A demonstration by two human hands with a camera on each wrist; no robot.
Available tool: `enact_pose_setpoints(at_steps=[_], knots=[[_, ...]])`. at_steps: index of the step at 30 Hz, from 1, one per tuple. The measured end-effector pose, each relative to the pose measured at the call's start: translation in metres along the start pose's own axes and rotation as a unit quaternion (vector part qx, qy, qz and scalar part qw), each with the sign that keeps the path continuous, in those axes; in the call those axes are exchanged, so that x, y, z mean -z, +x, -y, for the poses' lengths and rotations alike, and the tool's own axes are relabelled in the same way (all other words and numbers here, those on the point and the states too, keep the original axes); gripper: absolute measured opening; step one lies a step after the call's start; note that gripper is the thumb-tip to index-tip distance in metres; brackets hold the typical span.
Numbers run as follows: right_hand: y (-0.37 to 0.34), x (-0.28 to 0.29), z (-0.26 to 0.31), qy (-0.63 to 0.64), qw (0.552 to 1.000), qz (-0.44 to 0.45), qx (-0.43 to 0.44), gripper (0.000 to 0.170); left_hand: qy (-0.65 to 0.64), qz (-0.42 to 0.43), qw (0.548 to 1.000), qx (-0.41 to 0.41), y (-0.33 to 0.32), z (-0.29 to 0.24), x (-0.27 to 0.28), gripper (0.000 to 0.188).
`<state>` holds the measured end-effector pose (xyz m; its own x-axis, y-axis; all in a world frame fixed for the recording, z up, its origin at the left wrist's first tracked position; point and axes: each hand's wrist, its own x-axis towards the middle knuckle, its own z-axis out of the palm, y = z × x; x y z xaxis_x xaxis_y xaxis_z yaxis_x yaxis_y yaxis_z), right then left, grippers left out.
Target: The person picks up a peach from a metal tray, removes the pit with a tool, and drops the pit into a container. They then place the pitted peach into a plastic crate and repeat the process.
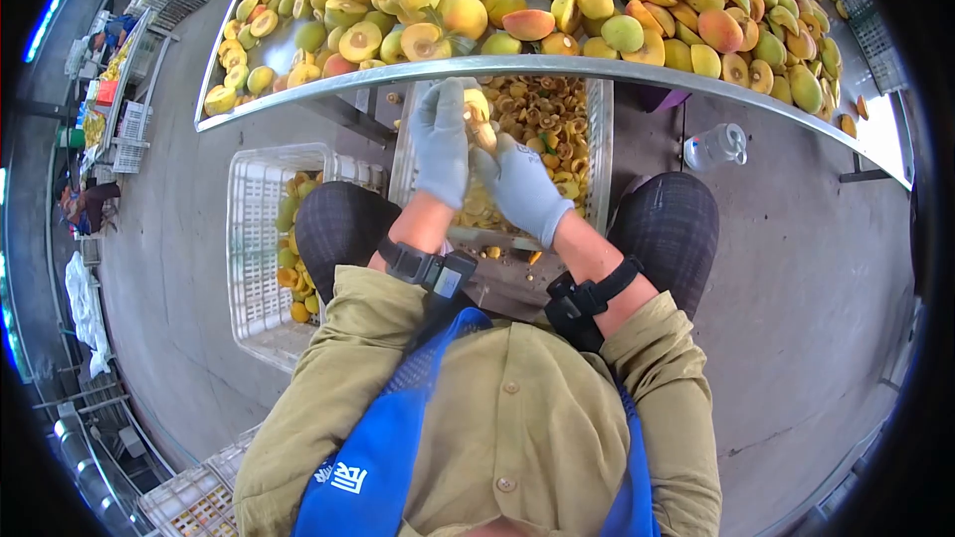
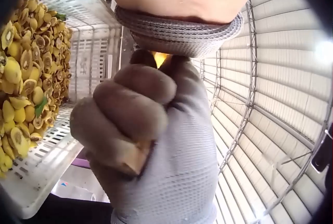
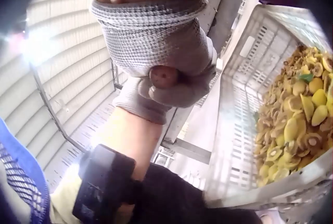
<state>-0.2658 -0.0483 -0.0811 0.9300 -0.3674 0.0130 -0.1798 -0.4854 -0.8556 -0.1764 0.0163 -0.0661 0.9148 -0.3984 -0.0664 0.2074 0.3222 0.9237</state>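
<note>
In the head view, my left hand [image 1: 443,144], in a grey knit glove, holds a cut yellow peach [image 1: 477,104] near the table's metal edge. My right hand [image 1: 525,187], gloved alike, meets it from the right. That hand's fingers curl round a tool's wooden handle [image 2: 136,160], whose end sticks out of the fist; the round handle end [image 3: 164,77] also shows in the right wrist view. The tool's working end is hidden between the hands. Below them stands a white crate [image 1: 604,139] of peach pieces and pit scraps [image 1: 532,119].
A metal-edged table [image 1: 557,65] heaped with halved peaches [image 1: 423,40] spans the front. Left of my knee is another white crate [image 1: 249,249] with peaches inside. A clear plastic jug [image 1: 714,146] stands on the floor to the right. Other people work far left.
</note>
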Motion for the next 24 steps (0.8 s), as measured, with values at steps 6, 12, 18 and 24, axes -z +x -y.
enact_pose_setpoints(at_steps=[6,12,18,24], knots=[[0.001,0.016,0.0,-0.089,0.995,0.051,-0.002,0.032,0.015,0.068,0.997,0.013,0.006,-0.007,0.012,0.029],[-0.005,0.013,0.022,0.234,0.951,0.12,-0.162,0.035,0.016,0.02,0.999,0.034,-0.003,-0.007,0.004,0.029],[-0.003,-0.003,-0.005,-0.025,0.999,0.02,-0.019,0.032,0.019,0.029,0.999,0.023,0.0,-0.003,0.009,0.03],[-0.016,-0.005,0.003,-0.031,0.997,-0.05,-0.041,0.029,-0.123,0.029,0.983,0.133,-0.008,-0.003,0.004,0.03]])
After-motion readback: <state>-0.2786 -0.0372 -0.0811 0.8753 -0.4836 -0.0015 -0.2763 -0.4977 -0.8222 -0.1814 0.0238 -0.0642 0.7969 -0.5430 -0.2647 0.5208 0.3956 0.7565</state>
